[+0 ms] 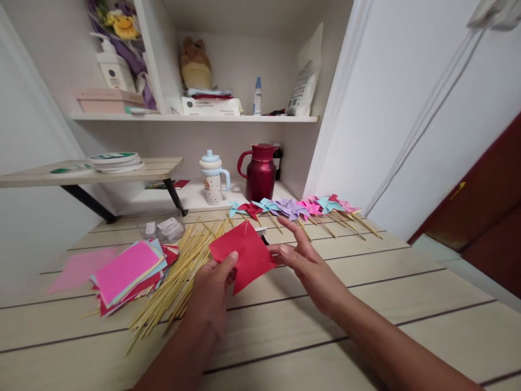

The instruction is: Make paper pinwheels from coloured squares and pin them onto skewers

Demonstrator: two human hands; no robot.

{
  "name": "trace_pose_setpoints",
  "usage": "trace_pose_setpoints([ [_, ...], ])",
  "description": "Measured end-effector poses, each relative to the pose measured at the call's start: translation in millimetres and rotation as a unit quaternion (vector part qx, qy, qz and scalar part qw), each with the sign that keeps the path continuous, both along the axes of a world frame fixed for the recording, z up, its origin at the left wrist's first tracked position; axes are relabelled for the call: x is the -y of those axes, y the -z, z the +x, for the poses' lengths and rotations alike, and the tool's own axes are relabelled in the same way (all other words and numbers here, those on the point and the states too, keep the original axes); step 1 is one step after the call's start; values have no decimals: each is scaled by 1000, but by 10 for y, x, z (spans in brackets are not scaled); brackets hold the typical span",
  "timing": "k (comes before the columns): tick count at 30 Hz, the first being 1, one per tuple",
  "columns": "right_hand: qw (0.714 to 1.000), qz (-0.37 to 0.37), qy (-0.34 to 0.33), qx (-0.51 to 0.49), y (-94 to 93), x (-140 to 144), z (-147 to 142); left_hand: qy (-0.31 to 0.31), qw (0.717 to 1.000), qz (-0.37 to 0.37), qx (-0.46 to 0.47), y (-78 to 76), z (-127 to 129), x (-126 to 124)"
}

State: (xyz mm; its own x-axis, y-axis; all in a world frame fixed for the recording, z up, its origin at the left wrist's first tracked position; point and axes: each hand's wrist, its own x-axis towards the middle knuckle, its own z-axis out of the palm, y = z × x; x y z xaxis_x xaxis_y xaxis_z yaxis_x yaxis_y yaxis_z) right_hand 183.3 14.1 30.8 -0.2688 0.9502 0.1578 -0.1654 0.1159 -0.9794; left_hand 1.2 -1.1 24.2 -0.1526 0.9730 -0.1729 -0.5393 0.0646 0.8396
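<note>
A square of red paper (246,252) is held up over the table, tilted with one corner pointing away from me. Lines that look like cuts run in from its far and right corners. My left hand (215,277) pinches its near left side, thumb on top and fingers underneath. Beside the right corner is my right hand (303,258), its fingers spread and the fingertips at or touching the paper's edge. Behind the paper, a small black-and-white object (262,234) is mostly hidden. Finished paper pinwheels (291,209) on sticks lie in a row at the back.
Many thin wooden sticks (175,293) lie left of my hands, beside a stack of coloured paper squares (126,271). A clear container with small white boxes (169,228) sits behind them. A cup (212,184) and a red jug (260,176) stand at the back, near a small raised shelf (163,165).
</note>
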Motion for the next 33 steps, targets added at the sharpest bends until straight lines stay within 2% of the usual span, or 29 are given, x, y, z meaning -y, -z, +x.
trace_pose_setpoints([
  [3, 994, 78, -40, 69, 4, -5, 26, -1, 1000, 9, 25, -19, -15, -6],
  [6, 975, 160, -45, 150, 21, -9, 11, 12, 999, 0, 40, -22, -8, 5],
  [9, 964, 194, -46, 177, 31, -16, -16, 25, 998, -16, 46, -13, -2, 20],
  [20, 980, 137, 6, 147, 32, -45, -6, 55, 998, -9, 19, 3, 53, 80],
  [26, 971, 177, -29, 157, 25, -36, -21, 51, 999, -7, 11, -2, 62, 82],
  [33, 972, 162, -11, 168, 34, -41, -23, 70, 997, 22, -7, 31, 77, 106],
])
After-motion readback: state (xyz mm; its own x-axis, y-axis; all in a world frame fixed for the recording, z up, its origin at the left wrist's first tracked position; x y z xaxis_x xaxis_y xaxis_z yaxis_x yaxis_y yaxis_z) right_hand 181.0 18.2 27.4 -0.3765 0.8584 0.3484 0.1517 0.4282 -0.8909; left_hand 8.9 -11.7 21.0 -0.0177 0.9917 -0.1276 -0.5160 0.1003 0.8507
